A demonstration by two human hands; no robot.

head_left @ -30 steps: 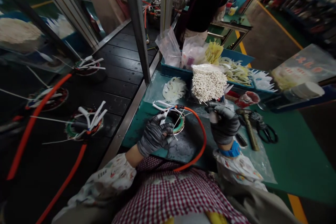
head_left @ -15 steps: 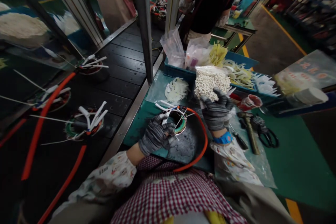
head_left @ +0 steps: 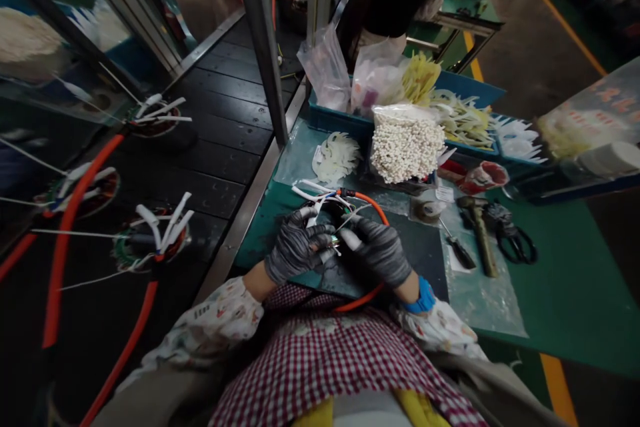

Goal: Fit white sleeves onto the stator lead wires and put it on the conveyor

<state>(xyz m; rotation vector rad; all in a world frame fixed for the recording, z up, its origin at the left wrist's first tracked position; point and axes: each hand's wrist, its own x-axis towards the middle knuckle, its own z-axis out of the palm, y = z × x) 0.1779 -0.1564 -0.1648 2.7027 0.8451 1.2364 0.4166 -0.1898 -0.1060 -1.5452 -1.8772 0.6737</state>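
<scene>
A motor stator, a wound ring with white-sleeved leads and an orange sleeve, lies on the dark work surface. My left hand, in a grey striped glove, is closed around the ring's left side. My right hand, gloved alike, bends over the ring's right side with its fingers drawn together near the front rim. What sits between those fingertips is too small to make out. A thin white cord runs across the ring towards the right hand. Both hands hide much of the stator.
Behind the stator lie a bag of small white pieces and a fan of pale slips. To the right are a screwdriver, a hammer and scissors. More stators sit on the slatted conveyor. A co-worker stands beyond.
My right hand has come away from the bag of white pieces, moving left and towards me to the stator. My left hand stays on the ring. The view has shifted slightly.
</scene>
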